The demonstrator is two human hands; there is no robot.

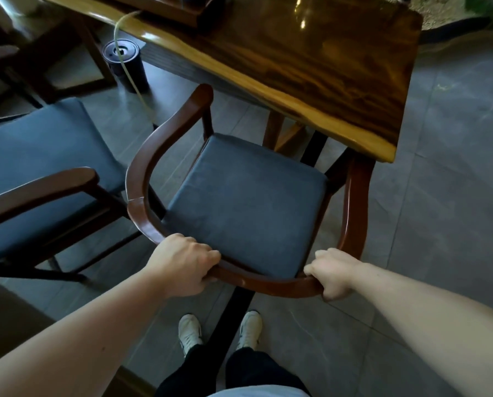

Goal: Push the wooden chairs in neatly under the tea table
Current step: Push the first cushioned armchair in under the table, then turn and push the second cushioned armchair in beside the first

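Observation:
A wooden chair (245,193) with a curved backrest and a blue-grey cushion stands in front of me, facing the tea table (319,58). Its right armrest tip lies under the table's near corner; the seat is mostly outside the table edge. My left hand (185,265) grips the back rail on its left part. My right hand (334,275) grips the same rail on its right part. A second wooden chair (39,167) with the same cushion stands to the left, apart from the table.
A dark cylindrical bin (125,64) with a thin tube running into it stands on the tiled floor under the table's left side. A dark tray (182,7) rests on the tabletop. Another wooden chair frame (53,61) is at far left. My feet (219,329) are behind the chair.

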